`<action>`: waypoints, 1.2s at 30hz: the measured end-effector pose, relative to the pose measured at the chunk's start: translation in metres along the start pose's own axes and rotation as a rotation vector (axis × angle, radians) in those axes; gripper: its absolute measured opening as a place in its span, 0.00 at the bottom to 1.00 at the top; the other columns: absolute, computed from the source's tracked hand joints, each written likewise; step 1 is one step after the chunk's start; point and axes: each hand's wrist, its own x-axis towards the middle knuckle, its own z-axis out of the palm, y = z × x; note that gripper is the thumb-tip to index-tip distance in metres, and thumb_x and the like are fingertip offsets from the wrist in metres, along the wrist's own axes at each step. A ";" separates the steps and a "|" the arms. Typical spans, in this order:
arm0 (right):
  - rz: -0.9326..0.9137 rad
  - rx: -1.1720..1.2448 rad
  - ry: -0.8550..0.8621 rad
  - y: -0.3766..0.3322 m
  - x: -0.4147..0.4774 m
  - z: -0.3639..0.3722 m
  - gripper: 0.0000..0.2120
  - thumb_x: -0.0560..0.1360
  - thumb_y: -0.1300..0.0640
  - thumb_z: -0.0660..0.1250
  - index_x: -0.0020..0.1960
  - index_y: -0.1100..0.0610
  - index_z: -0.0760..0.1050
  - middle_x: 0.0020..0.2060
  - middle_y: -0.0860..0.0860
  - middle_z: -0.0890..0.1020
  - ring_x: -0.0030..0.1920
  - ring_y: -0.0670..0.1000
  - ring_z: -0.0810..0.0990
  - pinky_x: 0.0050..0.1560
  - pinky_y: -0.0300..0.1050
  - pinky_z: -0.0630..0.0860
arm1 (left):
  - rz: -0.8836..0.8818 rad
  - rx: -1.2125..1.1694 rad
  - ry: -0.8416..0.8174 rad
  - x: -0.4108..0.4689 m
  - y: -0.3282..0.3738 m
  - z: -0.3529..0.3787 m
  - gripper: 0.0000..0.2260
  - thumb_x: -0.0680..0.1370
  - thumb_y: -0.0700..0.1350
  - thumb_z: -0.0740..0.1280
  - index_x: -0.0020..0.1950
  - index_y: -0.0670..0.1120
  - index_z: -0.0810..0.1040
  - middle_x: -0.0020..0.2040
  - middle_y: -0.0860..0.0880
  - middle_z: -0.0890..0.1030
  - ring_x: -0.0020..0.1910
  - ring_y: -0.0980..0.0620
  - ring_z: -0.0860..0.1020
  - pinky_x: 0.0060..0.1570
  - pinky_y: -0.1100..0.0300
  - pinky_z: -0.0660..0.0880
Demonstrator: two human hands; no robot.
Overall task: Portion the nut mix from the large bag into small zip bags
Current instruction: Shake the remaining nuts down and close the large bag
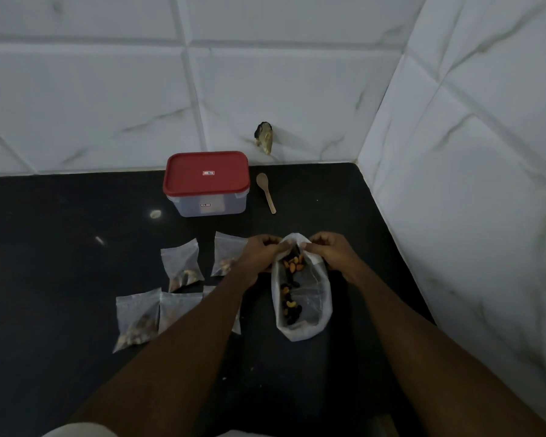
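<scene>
You have one large bag (309, 304) on the black counter (60, 247), right of centre, lying lengthwise with its mouth towards the back wall (108, 105). Your left hand (260, 255) and right hand (336, 255) each pinch the plastic at that mouth, fingers curled on the rim, one hand on each side. The nut mix (292, 263) shows inside it, orange and dark pieces running from the mouth down towards the closed end.

Just left of the large bag lie five small zip bags (180, 266), flat, in two rows. There are two in the far row, the right one (226, 252) partly under your left hand. The near row has three, counting the leftmost bag (136, 320), the middle bag (180, 310) and a fifth bag (237, 323) mostly hidden under your left forearm. The four you can see well hold some nuts.

Behind them stands one clear container (208, 203) with one red lid (206, 176) on, and one wooden spoon (266, 192) lies just beside it on the right.

The counter ends against the back wall and against the right wall (470, 184), which runs close past the large bag. The bare counter is on the left, and in front of the bags nearest you.
</scene>
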 end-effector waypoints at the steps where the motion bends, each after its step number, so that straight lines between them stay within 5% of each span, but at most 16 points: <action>1: -0.024 -0.014 0.000 0.002 0.001 0.000 0.10 0.73 0.58 0.75 0.47 0.64 0.81 0.43 0.60 0.84 0.43 0.53 0.83 0.47 0.51 0.80 | -0.002 -0.014 0.000 0.001 -0.001 0.000 0.13 0.75 0.46 0.73 0.58 0.44 0.79 0.49 0.47 0.83 0.44 0.54 0.82 0.34 0.63 0.77; 7: -0.134 -0.037 0.098 0.016 0.002 0.004 0.05 0.73 0.63 0.73 0.42 0.56 0.80 0.38 0.53 0.84 0.41 0.49 0.82 0.44 0.48 0.79 | 0.110 0.007 0.219 0.008 -0.018 0.008 0.05 0.74 0.42 0.74 0.48 0.48 0.83 0.47 0.50 0.85 0.49 0.52 0.83 0.53 0.53 0.80; 13: -0.073 -0.065 0.044 0.017 -0.001 0.004 0.02 0.73 0.59 0.73 0.45 0.54 0.82 0.41 0.50 0.84 0.44 0.50 0.83 0.45 0.45 0.80 | 0.294 0.264 0.445 0.003 -0.019 0.014 0.05 0.76 0.48 0.71 0.51 0.51 0.82 0.47 0.56 0.82 0.47 0.58 0.80 0.48 0.62 0.75; 17: -0.190 -0.243 0.220 0.018 -0.005 0.008 0.02 0.74 0.58 0.72 0.44 0.54 0.80 0.38 0.47 0.82 0.39 0.44 0.80 0.37 0.30 0.72 | 0.393 0.576 0.525 -0.003 -0.011 0.022 0.06 0.78 0.49 0.68 0.54 0.50 0.80 0.50 0.54 0.76 0.46 0.59 0.73 0.43 0.66 0.66; 22: -0.083 -0.183 0.239 0.012 -0.010 0.007 0.10 0.77 0.48 0.70 0.50 0.55 0.79 0.43 0.48 0.81 0.44 0.46 0.79 0.38 0.34 0.71 | 0.198 0.451 0.365 -0.007 0.004 0.019 0.18 0.78 0.61 0.64 0.58 0.49 0.77 0.50 0.52 0.81 0.51 0.54 0.78 0.53 0.53 0.76; 28: 0.192 -0.117 -0.043 0.016 -0.037 -0.015 0.14 0.76 0.46 0.69 0.54 0.55 0.79 0.48 0.52 0.84 0.47 0.51 0.84 0.41 0.44 0.81 | -0.028 0.441 0.084 -0.026 -0.004 0.003 0.13 0.79 0.55 0.67 0.53 0.46 0.77 0.49 0.45 0.81 0.49 0.48 0.81 0.53 0.49 0.80; 31: 0.192 -0.109 -0.034 0.017 -0.044 -0.012 0.12 0.76 0.49 0.71 0.51 0.58 0.80 0.45 0.54 0.84 0.44 0.52 0.84 0.40 0.45 0.82 | 0.042 0.414 0.089 -0.027 -0.009 -0.002 0.11 0.77 0.49 0.70 0.55 0.46 0.78 0.50 0.45 0.82 0.49 0.49 0.82 0.52 0.49 0.81; 36: 0.059 -0.189 0.237 0.008 -0.038 0.008 0.12 0.75 0.47 0.72 0.48 0.56 0.79 0.44 0.52 0.84 0.44 0.49 0.82 0.44 0.47 0.82 | 0.198 0.495 0.235 -0.021 -0.003 -0.003 0.08 0.76 0.50 0.70 0.52 0.47 0.79 0.46 0.48 0.82 0.46 0.51 0.81 0.53 0.47 0.80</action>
